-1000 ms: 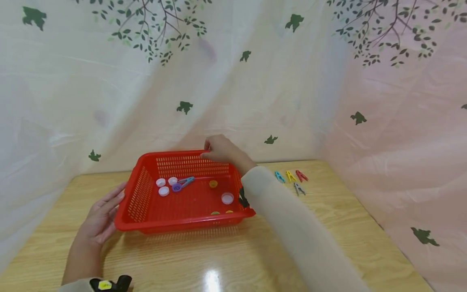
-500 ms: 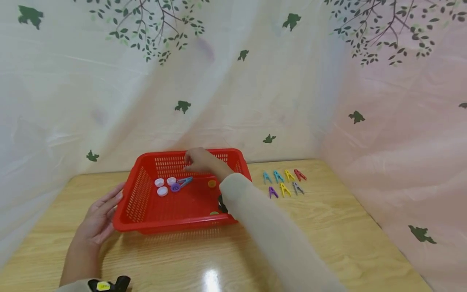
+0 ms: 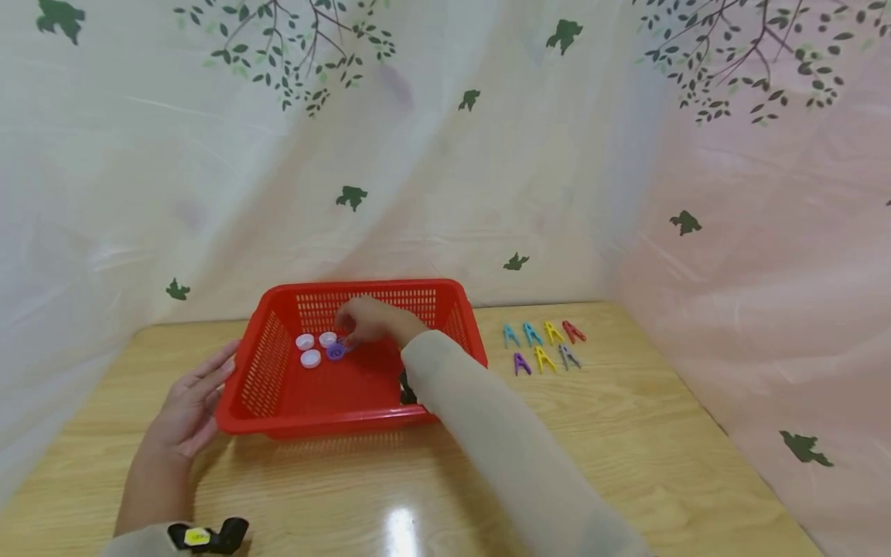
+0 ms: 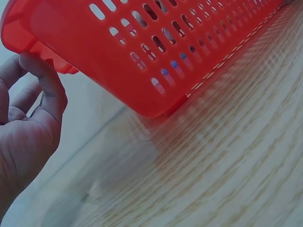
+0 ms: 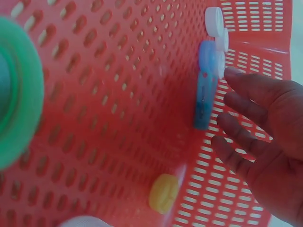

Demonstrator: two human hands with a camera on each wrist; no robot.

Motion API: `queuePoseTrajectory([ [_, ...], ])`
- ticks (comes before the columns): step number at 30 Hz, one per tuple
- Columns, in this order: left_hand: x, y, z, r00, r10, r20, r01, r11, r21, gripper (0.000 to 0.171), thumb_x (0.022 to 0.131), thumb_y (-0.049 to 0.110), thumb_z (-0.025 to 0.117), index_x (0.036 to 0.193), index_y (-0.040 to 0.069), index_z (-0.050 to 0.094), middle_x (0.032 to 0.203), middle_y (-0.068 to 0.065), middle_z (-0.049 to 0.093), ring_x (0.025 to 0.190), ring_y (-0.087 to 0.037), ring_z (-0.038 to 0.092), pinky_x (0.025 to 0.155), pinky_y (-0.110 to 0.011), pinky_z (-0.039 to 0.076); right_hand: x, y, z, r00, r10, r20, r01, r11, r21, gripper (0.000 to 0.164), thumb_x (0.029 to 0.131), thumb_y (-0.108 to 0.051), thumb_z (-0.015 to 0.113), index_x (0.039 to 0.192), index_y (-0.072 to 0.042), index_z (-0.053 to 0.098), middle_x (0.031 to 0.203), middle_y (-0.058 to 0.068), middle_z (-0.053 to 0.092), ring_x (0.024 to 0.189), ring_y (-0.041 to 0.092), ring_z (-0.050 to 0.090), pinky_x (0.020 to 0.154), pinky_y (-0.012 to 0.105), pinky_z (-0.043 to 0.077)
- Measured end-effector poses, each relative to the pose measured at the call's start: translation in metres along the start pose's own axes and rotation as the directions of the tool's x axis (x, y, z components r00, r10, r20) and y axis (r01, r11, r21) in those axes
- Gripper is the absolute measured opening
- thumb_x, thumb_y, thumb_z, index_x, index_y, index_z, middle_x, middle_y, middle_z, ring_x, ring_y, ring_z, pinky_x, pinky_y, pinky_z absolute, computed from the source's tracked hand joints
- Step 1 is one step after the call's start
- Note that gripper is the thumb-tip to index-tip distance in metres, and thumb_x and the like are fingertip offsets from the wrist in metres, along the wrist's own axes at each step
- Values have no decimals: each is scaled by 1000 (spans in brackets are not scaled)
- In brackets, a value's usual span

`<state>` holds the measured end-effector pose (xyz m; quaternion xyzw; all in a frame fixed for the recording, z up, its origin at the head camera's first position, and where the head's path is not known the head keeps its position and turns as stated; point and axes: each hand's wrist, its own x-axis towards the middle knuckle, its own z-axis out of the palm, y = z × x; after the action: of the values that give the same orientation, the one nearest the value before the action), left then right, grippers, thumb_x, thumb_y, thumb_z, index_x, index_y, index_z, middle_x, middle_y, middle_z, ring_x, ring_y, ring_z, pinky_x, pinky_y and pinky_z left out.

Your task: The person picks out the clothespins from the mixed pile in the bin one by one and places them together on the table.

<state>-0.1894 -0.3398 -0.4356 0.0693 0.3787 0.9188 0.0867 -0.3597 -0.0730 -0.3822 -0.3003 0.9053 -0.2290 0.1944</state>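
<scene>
A red plastic basket point(image 3: 320, 424) stands on the wooden table. My left hand point(image 3: 191, 406) holds its left rim, the fingertips curled up at the rim in the left wrist view. Inside the basket is my right hand point(image 3: 372, 319), its fingers spread and slightly bent with nothing between them. Close to those fingertips lies a blue clothespin point(image 5: 205, 101), mostly covered by the hand in the head view. Touching the clothespin's end is a purple bottle cap point(image 3: 336, 351), beside three white caps point(image 3: 310, 358).
In the right wrist view, a yellow cap point(image 5: 164, 193) and a large green cap point(image 5: 35, 94) also lie in the basket. Right of it on the table point(image 3: 626, 418), several coloured clothespins point(image 3: 544, 359) form two rows. A patterned curtain point(image 3: 445, 193) hangs behind.
My right hand has moved from the basket's far rim down and left to the blue clothespin. Its arm no longer covers some of the table's clothespins. My left hand stays at the rim.
</scene>
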Motion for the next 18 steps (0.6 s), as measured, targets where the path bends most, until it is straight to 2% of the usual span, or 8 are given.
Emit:
queuePoseTrajectory([
  [8, 0, 2, -2, 1000, -4, 8, 4, 1000, 0, 43, 110, 1, 37, 136, 16, 68, 125, -7, 72, 108, -20, 72, 89, -39, 60, 5, 3, 3, 997, 38, 65, -40, 999, 29, 42, 87, -17, 82, 127, -25, 71, 110, -12, 68, 100, 10, 61, 104, 37, 53],
  [12, 0, 1, -2, 1000, -6, 9, 6, 1000, -4, 43, 110, 1, 37, 137, 16, 68, 125, -7, 72, 109, -20, 72, 89, -39, 59, 2, 4, 3, 995, 69, 76, -73, 996, 45, 42, 86, -12, 83, 123, -27, 71, 107, -12, 66, 100, 11, 62, 102, 39, 54],
  [18, 0, 0, -1, 1000, -1, 11, 1, 1000, -3, 43, 110, 1, 37, 138, 15, 67, 127, -6, 71, 110, -20, 71, 90, -38, 59, -1, 6, 2, 990, 50, 129, -45, 998, -41, 17, 88, -11, 81, 99, -21, 74, 97, -5, 68, 90, 14, 65, 83, 30, 59],
])
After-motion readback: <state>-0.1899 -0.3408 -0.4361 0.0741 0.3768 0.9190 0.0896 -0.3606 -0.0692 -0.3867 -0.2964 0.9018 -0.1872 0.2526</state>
